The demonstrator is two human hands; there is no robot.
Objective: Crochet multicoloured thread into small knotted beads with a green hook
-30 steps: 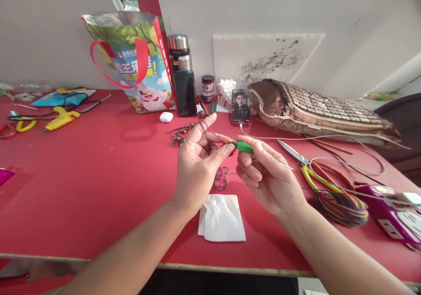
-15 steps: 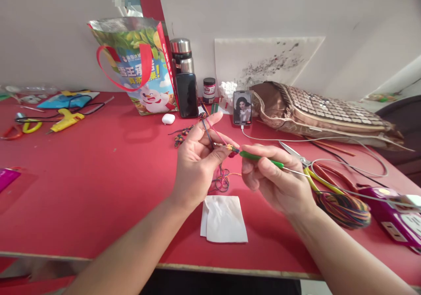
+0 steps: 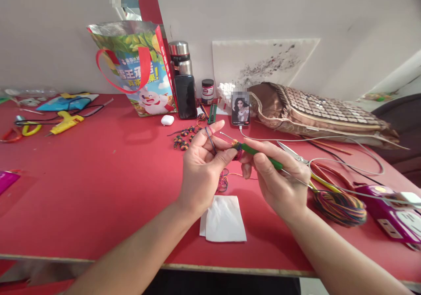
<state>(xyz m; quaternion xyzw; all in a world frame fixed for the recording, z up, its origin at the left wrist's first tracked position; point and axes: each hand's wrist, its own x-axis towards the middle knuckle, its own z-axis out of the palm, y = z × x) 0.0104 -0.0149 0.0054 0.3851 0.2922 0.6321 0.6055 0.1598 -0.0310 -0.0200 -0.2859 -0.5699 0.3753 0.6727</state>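
Red worktop (image 3: 98, 190) spans the lower frame; at centre, the left hand (image 3: 202, 168) pinches knotted cord (image 3: 236, 145), the right hand (image 3: 283, 181) grips a green-handled hook (image 3: 248, 149); best hold the looped strand (image 3: 210, 138) evenly taut.

Shopping bag (image 3: 149, 100), 11 o'clock from bench (image 3: 98, 207) near edge: "雪王承…", below it "真茶…果!"; red handle (image 3: 144, 67) hides part.
Bag, smaller line above: white characters, too small to be sure.
Bag, red side: white characters, unclear.
Jar (image 3: 207, 92), 12 o'clock: label print illegible.
Lit phone (image 3: 240, 111), 12 o'clock: bottom-edge text illegible.
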